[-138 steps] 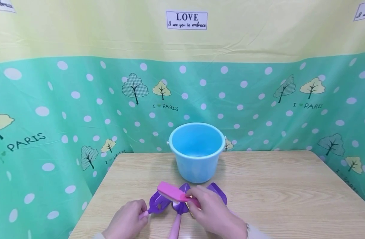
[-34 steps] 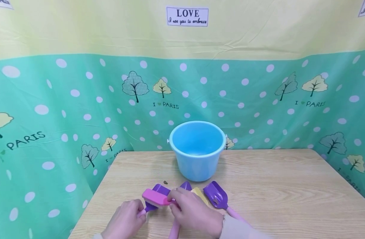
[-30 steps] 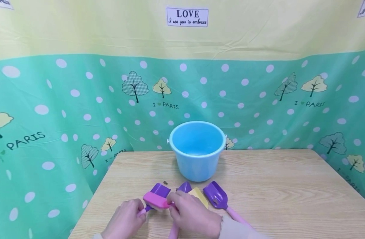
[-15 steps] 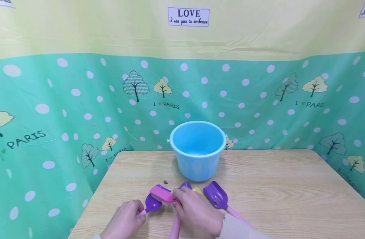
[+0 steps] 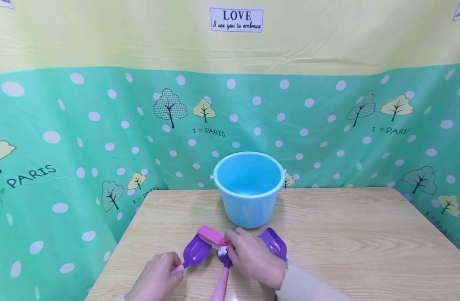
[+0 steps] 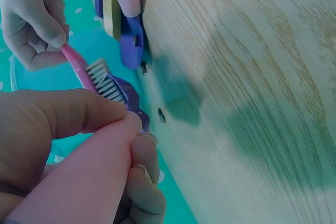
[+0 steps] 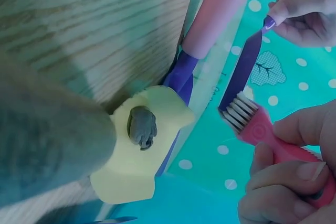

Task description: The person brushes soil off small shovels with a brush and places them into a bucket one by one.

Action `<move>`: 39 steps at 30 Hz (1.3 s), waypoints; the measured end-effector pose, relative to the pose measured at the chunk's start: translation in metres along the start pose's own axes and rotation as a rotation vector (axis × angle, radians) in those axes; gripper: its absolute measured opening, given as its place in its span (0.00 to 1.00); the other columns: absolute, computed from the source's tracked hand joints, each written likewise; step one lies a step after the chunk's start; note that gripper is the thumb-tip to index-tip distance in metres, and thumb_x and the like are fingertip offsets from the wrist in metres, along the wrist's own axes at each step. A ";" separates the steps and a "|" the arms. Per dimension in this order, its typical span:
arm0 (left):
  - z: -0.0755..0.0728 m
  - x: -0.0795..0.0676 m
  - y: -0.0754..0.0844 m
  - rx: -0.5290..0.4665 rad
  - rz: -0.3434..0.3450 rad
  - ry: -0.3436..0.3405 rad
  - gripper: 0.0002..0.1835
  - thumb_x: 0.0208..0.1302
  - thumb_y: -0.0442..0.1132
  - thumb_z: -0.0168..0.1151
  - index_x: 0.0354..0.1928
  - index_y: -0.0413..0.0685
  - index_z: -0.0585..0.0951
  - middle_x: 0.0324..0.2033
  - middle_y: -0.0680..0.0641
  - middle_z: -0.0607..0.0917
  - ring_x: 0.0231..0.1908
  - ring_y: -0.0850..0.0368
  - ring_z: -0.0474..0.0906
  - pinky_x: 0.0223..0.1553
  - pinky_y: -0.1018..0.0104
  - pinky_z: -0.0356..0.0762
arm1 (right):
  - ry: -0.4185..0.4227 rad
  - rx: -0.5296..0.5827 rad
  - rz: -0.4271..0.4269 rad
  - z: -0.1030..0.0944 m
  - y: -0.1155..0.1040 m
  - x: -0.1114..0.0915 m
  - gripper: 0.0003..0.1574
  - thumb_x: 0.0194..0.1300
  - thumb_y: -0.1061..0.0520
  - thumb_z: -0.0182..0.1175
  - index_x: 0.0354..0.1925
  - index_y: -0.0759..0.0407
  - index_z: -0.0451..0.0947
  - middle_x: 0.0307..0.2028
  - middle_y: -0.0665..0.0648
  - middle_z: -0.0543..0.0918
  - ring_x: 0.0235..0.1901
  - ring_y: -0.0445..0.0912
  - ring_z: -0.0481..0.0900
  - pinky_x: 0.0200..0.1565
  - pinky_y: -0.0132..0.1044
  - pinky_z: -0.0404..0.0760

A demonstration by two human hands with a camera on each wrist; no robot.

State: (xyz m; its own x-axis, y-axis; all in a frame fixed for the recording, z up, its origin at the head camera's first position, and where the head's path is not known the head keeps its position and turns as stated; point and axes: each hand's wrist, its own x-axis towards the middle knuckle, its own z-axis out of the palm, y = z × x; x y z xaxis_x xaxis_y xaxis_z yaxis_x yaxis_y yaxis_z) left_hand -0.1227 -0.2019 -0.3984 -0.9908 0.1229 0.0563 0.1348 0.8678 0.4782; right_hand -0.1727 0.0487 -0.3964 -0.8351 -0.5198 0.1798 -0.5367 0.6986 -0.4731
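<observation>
My left hand (image 5: 157,274) grips the pink handle of a purple toy shovel (image 5: 196,251), its blade tilted up toward the right. My right hand (image 5: 255,255) holds a pink brush (image 5: 212,235) by its handle. The brush's pale bristles (image 7: 239,112) meet the far end of the shovel's blade in the right wrist view. A purple toy trowel (image 5: 226,259) with a pink handle lies between the hands. In the right wrist view a yellow flat piece (image 7: 123,177) bears a dark grey lump (image 7: 142,126); in the head view my right hand hides it.
A light blue bucket (image 5: 248,209) stands behind the tools on the wooden table (image 5: 346,234). Another purple shovel (image 5: 274,244) lies to the right, its handle hidden by the right arm. Small dark bits (image 6: 161,115) lie on the wood. A polka-dot curtain (image 5: 308,125) hangs around.
Over the last second the brush has moved from near the shovel's handle to the blade's far end. The right hand has shifted right and away, covering the yellow piece. The left hand stays put.
</observation>
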 end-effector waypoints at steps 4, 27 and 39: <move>0.000 0.000 0.000 -0.010 -0.012 -0.017 0.04 0.50 0.33 0.66 0.26 0.46 0.79 0.17 0.55 0.73 0.20 0.61 0.67 0.22 0.69 0.66 | 0.025 0.000 0.016 -0.002 0.001 0.001 0.08 0.65 0.57 0.59 0.43 0.50 0.77 0.31 0.44 0.72 0.26 0.35 0.69 0.25 0.27 0.71; 0.003 0.000 -0.006 -0.087 0.002 -0.081 0.05 0.51 0.36 0.65 0.30 0.46 0.79 0.21 0.55 0.75 0.23 0.60 0.68 0.25 0.68 0.68 | 0.065 0.046 0.043 -0.024 0.013 -0.004 0.11 0.64 0.58 0.57 0.46 0.53 0.78 0.31 0.43 0.73 0.27 0.36 0.70 0.27 0.28 0.73; 0.005 0.001 -0.004 -0.234 -0.059 -0.098 0.06 0.57 0.36 0.59 0.34 0.41 0.79 0.20 0.53 0.77 0.20 0.58 0.70 0.20 0.68 0.67 | 0.088 0.043 0.065 -0.029 0.014 -0.006 0.09 0.64 0.58 0.57 0.44 0.53 0.79 0.29 0.43 0.73 0.28 0.36 0.70 0.28 0.29 0.73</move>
State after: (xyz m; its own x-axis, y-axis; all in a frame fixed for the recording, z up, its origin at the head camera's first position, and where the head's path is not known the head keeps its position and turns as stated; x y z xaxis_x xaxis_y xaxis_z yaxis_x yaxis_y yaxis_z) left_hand -0.1241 -0.2034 -0.4045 -0.9896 0.1319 -0.0574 0.0601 0.7415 0.6683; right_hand -0.1785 0.0754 -0.3792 -0.8763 -0.4276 0.2220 -0.4772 0.7068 -0.5222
